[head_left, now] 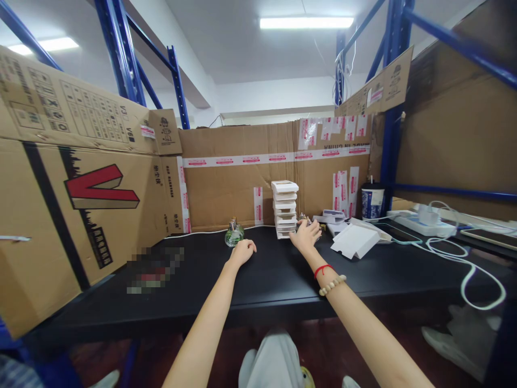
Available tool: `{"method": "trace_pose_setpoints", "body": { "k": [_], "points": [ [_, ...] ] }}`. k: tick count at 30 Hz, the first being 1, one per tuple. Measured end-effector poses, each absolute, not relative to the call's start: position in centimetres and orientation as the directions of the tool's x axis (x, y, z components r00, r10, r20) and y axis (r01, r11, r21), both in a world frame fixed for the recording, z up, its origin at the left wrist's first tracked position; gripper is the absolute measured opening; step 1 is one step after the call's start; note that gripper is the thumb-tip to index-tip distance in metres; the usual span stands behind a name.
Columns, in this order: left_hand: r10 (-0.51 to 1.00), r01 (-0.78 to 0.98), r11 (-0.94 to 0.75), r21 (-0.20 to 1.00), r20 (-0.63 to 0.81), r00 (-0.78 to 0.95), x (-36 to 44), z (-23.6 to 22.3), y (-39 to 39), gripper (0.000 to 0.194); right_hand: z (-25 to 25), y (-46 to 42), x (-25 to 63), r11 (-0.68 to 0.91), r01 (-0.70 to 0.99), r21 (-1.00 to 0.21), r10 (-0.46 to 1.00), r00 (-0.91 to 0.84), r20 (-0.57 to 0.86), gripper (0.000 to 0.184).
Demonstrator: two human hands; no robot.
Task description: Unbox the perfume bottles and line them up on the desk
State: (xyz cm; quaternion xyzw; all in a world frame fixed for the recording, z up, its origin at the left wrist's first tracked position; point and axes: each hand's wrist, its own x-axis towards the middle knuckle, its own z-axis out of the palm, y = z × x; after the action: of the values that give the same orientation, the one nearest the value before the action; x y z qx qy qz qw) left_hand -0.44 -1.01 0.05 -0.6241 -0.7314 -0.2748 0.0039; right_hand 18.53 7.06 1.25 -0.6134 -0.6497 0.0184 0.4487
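My left hand [243,250] rests on the black table [258,280] with its fingers curled shut, nothing in them, just in front of a small round glass bottle [233,234] with a greenish tint. My right hand [307,234] reaches farther back, fingers closed around a small metallic-topped thing that I cannot make out. It sits right beside a stack of several small white boxes [285,209]. A red string and a bead bracelet circle my right wrist.
Cardboard walls [242,178] ring the table at the left, back and right. Flat white box blanks [355,240] lie right of my hand, with a patterned paper cup [372,202], a white power strip [424,223] and looping white cable [468,269]. Blue rack posts stand behind.
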Motion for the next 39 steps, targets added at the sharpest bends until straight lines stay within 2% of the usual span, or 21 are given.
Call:
{"method": "trace_pose_setpoints", "body": {
  "k": [4,14,19,26,33,39],
  "points": [
    [0.913,0.915,0.079,0.397,0.340,-0.227,-0.5,0.1,-1.0,0.028,1.2,7.0,18.7,0.225,0.802,-0.553,0.834,0.134,0.535,0.051],
    [0.916,0.912,0.093,0.400,0.325,-0.236,-0.4,0.1,-1.0,0.028,1.4,7.1,19.0,0.196,0.831,-0.521,0.800,0.172,0.575,0.045],
    [0.917,0.910,0.099,0.403,0.317,-0.240,-0.4,0.0,-1.0,0.029,2.1,6.8,19.1,0.240,0.720,-0.652,0.836,0.188,0.515,0.042],
    [0.919,0.910,0.106,0.400,0.310,-0.244,-0.5,0.0,-0.8,0.029,2.9,6.9,19.2,0.224,0.569,-0.791,0.897,0.196,0.395,0.038],
    [0.920,0.912,0.108,0.396,0.307,-0.242,-0.5,0.0,-0.8,0.028,2.5,7.4,18.9,0.156,0.531,-0.833,0.951,0.147,0.272,0.041],
    [0.921,0.911,0.112,0.396,0.302,-0.245,-0.5,0.0,-0.8,0.029,2.7,7.3,19.1,0.156,0.537,-0.829,0.960,0.116,0.256,0.038]
  ]
}}
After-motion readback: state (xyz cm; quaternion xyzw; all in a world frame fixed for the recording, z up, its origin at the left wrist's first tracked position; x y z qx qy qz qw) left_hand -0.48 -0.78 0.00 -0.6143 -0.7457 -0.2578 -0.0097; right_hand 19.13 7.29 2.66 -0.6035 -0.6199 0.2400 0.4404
